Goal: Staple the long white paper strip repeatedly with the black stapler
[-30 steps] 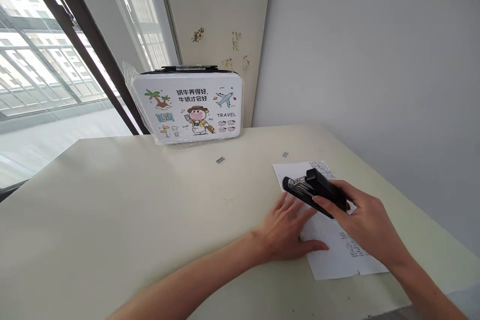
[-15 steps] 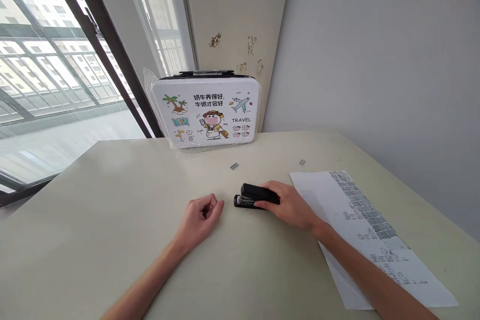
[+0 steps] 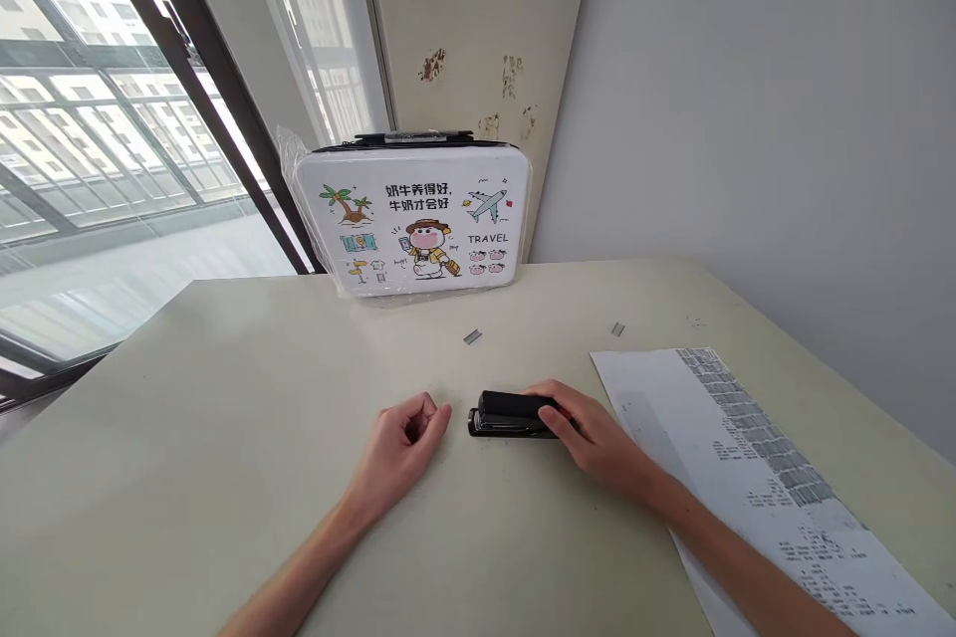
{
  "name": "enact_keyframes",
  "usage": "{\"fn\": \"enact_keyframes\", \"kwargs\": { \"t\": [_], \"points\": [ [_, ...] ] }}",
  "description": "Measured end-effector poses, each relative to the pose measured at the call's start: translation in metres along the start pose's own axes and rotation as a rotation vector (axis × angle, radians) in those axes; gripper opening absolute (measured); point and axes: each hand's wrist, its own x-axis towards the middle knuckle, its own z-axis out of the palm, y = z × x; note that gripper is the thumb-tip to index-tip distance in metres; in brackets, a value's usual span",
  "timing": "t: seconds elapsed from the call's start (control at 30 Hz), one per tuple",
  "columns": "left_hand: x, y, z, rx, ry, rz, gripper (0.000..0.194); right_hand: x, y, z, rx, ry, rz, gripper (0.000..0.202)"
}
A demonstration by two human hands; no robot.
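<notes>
R hand [image 3: 597,433] has its grip round the blk stapler [image 3: 515,415], on the tabletop [image 3: 299,368] left of the paper [image 3: 747,478], prob. to steady it; L hand [image 3: 403,443] (curled, can't see inside) is farther left.

- Stapler [image 3: 515,415]: solid black.
- Paper [image 3: 747,478]: white, dark grey printed band, rows of small black text.
- Small strips [image 3: 473,336]: plain grey.
- Case [image 3: 384,229]: white, multicoloured cartoon print, black lettering.
- Tabletop [image 3: 246,438]: pale cream.
- Panel [image 3: 478,10]: beige, brown blotches.

White cartoon-printed case [image 3: 459,209] in clear plastic [image 3: 296,167], dark-framed window [image 3: 97,139], grey wall [image 3: 754,109]
</notes>
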Motion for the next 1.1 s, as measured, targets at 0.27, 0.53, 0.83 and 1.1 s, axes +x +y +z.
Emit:
{"fn": "enact_keyframes", "kwargs": {
  "t": [0.27, 0.53, 0.83, 1.1],
  "points": [
    [-0.001, 0.002, -0.001, 0.003, 0.059, -0.037, 0.046, -0.001, -0.002, 0.002, 0.169, 0.109, 0.189, 0.044],
    [0.006, 0.000, -0.008, -0.042, 0.414, 0.038, 0.038, 0.001, 0.002, 0.007, 0.115, 0.137, 0.131, 0.043],
    [0.004, 0.004, -0.011, -0.294, 0.289, -0.126, 0.034, 0.000, -0.002, 0.010, -0.040, 0.071, 0.059, 0.032],
    [0.003, 0.005, 0.004, -1.186, 0.050, -0.406, 0.036, -0.008, -0.019, 0.015, -0.200, 0.281, -0.337, 0.026]
  ]
}}
